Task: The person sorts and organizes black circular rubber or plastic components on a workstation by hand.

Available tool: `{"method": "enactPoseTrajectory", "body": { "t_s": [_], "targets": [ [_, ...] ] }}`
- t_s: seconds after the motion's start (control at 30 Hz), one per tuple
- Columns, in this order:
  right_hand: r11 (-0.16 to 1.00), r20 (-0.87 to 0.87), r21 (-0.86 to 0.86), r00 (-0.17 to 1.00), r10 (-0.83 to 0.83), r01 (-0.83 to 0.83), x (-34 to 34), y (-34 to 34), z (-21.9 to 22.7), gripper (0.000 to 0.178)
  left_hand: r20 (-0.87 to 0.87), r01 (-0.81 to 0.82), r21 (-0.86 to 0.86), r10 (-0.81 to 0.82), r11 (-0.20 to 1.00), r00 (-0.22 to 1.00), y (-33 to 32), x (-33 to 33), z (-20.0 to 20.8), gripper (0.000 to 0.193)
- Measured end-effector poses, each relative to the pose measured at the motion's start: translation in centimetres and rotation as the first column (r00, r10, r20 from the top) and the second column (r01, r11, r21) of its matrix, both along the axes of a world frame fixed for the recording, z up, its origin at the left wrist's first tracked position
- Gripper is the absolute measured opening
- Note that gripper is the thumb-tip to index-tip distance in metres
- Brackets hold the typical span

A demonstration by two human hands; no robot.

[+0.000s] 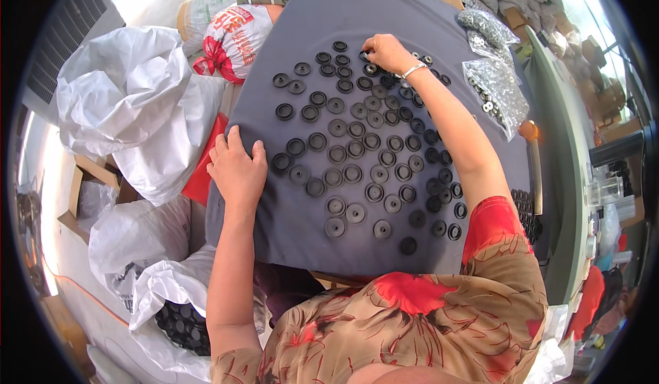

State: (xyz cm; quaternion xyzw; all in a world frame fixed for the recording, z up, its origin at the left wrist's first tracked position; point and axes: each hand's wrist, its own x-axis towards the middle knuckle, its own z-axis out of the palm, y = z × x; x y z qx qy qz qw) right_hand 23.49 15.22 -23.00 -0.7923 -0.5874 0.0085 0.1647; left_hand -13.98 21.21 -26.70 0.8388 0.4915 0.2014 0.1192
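Grey cloth-covered work table (384, 13), filling the centre of the view; its near edge runs just above the person's patterned sleeve, its left edge curves from 11 o'clock down to 8 o'clock. Bare cloth lies open at 12 o'clock and along the near edge. Crumpled white plastic sacks (137, 102) crowd the left edge at 9 to 10 o'clock; one at 7 o'clock holds more black parts. Clear plastic bags of small metal washers (495, 89) lie on the table at 2 o'clock. Round black plastic discs (357, 150), spread singly across the table's middle, most apart from one another. Left hand (237, 168), flat, fingers spread, palm down on the table's left edge, holding nothing. Right hand (388, 51), at 12 o'clock, fingertips curled onto a disc at the spread's far margin; whether it is gripped cannot be told.
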Motion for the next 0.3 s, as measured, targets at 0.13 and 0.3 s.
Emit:
{"method": "enactPoseTrajectory", "body": {
  "t_s": [0.13,0.3],
  "targets": [
    [0.999,0.112,-0.028,0.993,0.037,-0.034,0.13,0.42,0.01,0.022,0.016,-0.016,0.039,0.016,0.999,1.0,0.05,0.11,0.08,0.051],
    [0.995,0.32,-0.089,0.945,0.068,-0.041,0.67,0.39,0.11,0.015,0.005,0.01,-0.017,-0.01,1.0,1.0,0.52,0.76,-0.33,0.059]
  ]
}}
